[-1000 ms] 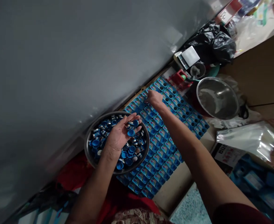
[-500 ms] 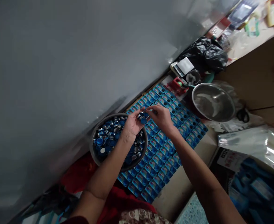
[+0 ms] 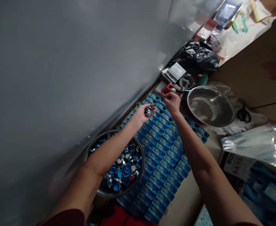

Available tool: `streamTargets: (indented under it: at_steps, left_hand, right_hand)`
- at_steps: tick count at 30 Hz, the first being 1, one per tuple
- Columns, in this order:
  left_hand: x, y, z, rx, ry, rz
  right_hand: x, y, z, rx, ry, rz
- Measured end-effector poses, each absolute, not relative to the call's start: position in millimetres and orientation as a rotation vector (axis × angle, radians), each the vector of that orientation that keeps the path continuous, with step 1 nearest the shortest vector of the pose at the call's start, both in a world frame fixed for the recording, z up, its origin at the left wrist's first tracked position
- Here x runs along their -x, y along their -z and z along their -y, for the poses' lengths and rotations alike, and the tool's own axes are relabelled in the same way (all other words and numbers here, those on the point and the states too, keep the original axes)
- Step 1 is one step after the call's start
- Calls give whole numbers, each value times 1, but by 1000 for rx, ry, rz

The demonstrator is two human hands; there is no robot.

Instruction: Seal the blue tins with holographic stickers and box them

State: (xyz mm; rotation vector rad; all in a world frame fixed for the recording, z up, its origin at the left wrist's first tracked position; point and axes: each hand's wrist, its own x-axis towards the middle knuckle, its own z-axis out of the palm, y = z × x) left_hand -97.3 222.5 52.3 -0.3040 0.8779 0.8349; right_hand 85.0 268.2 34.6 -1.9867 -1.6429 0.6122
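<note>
Cap-filled bowl point(image 3: 143, 158); partly behind left forearm point(image 3: 105, 153)

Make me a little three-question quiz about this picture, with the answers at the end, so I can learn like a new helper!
1. Pick one. What does the left hand hold?
A) a spoon
B) small round caps
C) a black plastic bag

2. True or false? The black plastic bags lie next to the digital scale.

3. Short answer. Which hand is nearer the digital scale?

Key:
1. B
2. True
3. The right hand
</note>
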Motion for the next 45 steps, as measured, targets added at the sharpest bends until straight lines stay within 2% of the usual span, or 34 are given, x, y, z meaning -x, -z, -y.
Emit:
streamTargets:
  at_steps: [8,15,18,22,26,29,37,41,45]
  left_hand:
    - [129,-19,-278,77,-810,-1046]
    - [118,-1,-276,82,-791,-930]
    - [114,-3,-271,98,-845,-930]
    - [111,-9,-269,145,-962,-963]
    - [101,-9,-267,186,-1033,-987]
    - [93,-8,-265,227,-1031,-1011]
    - [96,-18,-264,245,-894,-1174]
    - [106,-22,-267,243,-925,-1137]
    - [111,-19,-273,210,-918,-1114]
  right_hand:
    - [-74,6,-333,2265,-601,2023]
    - [-76,-4,-349,2490,-798,2087]
    - [-70,-18,-341,2509,-731,2086]
    - [-53,-32,-300,2269,-597,1962]
    - [-35,-23,-246,1886,-735,1874]
    - [-26,-8,-222,1806,-842,1799]
    - [-32,14,-231,1602,-1101,1333]
    - [-54,11,-258,1923,-853,1449]
    - [-61,7,-279,2172,-633,1843]
